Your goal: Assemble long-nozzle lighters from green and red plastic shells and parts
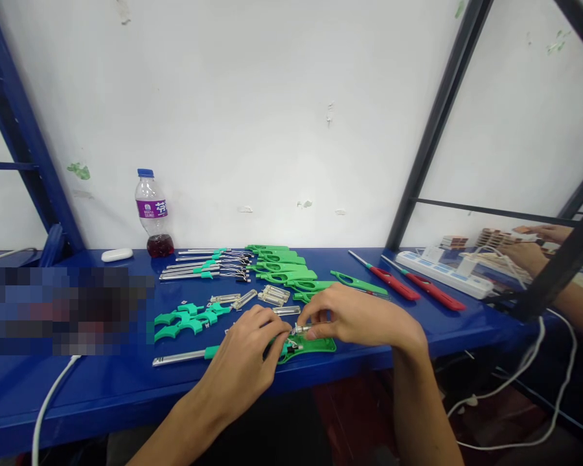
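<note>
Near the blue table's front edge lies a green lighter shell (326,345) with a silver metal tube (179,358) extending left from it. My left hand (252,343) is bent over the joint between them, thumb and fingertips close together at small parts too tiny to make out. My right hand (350,317) pinches a small clear part (302,329) just above the shell. Behind the hands lie several clear fuel tanks (274,294), green trigger pieces (189,319), metal tubes with wires (204,266) and more green shells (282,265).
Two red lighters (393,283) lie to the right, beside a white power strip (444,275). A bottle (151,213) and a white case (117,255) stand at the back left. Another person's hands (525,255) show beyond the dark frame post (437,129).
</note>
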`<state>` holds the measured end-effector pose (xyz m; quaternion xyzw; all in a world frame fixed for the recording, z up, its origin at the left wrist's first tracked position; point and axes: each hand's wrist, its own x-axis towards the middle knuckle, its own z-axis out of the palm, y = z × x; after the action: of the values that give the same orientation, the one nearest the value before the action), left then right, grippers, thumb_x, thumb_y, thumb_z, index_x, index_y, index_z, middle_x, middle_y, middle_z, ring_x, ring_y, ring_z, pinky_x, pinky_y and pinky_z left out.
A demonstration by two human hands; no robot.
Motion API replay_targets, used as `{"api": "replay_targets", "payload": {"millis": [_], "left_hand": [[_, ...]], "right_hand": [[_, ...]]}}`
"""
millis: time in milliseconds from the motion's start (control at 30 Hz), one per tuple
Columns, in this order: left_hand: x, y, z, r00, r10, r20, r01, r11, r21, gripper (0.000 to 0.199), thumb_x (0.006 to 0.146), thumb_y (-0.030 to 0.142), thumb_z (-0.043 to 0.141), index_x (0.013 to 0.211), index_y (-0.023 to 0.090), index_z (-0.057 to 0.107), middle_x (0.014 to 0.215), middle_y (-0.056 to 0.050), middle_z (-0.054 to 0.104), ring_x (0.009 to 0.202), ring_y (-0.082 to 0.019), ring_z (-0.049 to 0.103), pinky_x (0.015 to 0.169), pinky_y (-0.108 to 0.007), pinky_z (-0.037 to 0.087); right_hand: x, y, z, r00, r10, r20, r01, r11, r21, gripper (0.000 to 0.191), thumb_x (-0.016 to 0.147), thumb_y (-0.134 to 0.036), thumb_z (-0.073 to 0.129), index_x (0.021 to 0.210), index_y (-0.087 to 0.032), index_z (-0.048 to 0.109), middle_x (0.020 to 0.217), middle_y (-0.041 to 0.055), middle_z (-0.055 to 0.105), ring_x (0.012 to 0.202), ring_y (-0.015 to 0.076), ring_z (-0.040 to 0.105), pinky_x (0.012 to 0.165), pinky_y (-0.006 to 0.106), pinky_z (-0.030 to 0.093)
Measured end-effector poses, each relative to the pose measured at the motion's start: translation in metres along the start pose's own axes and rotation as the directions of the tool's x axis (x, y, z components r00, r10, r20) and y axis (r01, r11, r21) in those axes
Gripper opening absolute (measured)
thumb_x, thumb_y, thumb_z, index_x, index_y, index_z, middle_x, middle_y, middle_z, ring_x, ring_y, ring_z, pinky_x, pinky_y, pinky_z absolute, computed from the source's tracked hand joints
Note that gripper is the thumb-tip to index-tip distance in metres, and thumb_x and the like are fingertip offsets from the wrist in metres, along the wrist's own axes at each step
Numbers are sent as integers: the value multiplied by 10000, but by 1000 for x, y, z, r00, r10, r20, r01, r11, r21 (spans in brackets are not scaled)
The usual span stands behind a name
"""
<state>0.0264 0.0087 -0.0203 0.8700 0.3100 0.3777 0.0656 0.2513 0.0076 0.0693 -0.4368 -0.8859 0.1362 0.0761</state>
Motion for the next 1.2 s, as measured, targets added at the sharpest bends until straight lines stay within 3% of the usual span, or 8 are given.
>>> {"api": "replay_targets", "payload": {"millis": [267, 767, 1200], "left_hand": [[0, -2, 2, 998, 46, -34, -45, 999, 20, 227, 1033, 133, 507, 999, 194, 723, 931, -40, 687, 877, -216, 609, 757, -353, 491], [2, -1, 0, 995, 71, -76, -69, 997, 28, 249, 1036, 126, 494, 993, 179, 734, 895, -42, 692, 842, -207, 617, 744, -343, 502], [2, -1, 1, 993, 83, -86, -79, 995, 53, 256, 1043, 149, 486, 990, 187, 733, 895, -42, 702, 834, -208, 621, 742, -351, 512]], "right_hand": [[0, 0, 0, 999, -34, -34, 33, 999, -11, 197, 947, -382, 743, 1048, -242, 838, 863, 32, 791, 728, 171, 667, 662, 274, 429], [2, -3, -3, 997, -74, -21, 73, 997, -10, 172, 942, -348, 757, 1054, -237, 827, 905, 22, 816, 757, 172, 706, 685, 269, 447], [1, -3, -3, 999, -25, -25, 26, 999, 34, 196, 932, -384, 763, 1044, -237, 829, 901, 25, 806, 746, 169, 688, 667, 268, 438]]}}
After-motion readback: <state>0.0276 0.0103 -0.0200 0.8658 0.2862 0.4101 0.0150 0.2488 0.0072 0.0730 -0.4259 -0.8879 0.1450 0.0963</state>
